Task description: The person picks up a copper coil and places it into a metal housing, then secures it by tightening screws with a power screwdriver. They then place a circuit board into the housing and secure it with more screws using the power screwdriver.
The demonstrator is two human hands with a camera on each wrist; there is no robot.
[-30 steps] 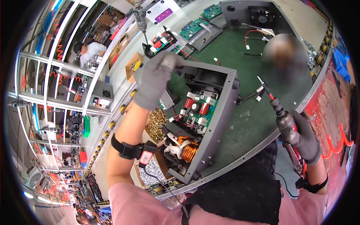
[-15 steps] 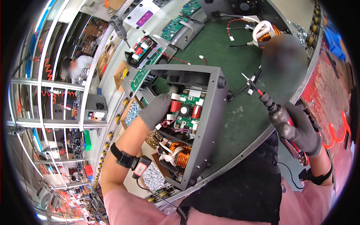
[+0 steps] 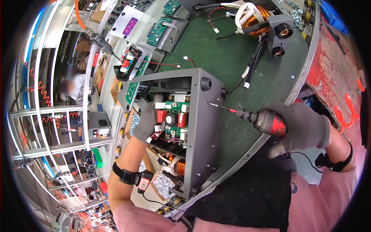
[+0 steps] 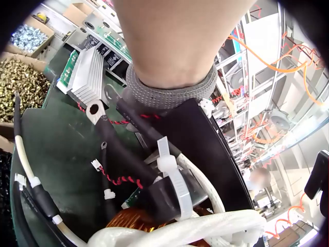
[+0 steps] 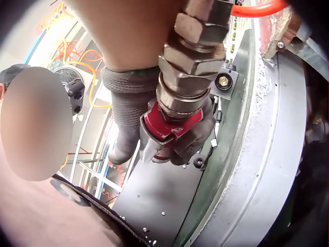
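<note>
Grey sheet-metal chassis (image 3: 203,127) sits open face up on the green mat (image 3: 232,50), with its side wall turned toward the right hand (image 3: 305,125). Looks like that gives the driver a straight, level run at the wall.

Right fingers are clenched round the red-and-black pneumatic screwdriver (image 3: 266,121). The bit (image 3: 222,107) sticks out well ahead of the fingertips, tip touching the wall near its upper edge. Right wrist view shows the same full grip. The metal air fitting (image 5: 193,51) and orange hose (image 5: 252,7) are behind the knuckles, so the hose lies away from the work.

Left hand (image 3: 148,121) is down inside the chassis, gloved fingers on the circuit board (image 3: 174,116) beside the red capacitors (image 3: 161,116). Probably bracing board and case against the driver's push. Can't tell if those fingers pinch anything or just press.

Copper coil (image 3: 178,168) is wrist-side of the left fingers, apart from them. Left wrist view shows its white leads (image 4: 205,226) bundled with a cable tie (image 4: 172,175).
</note>
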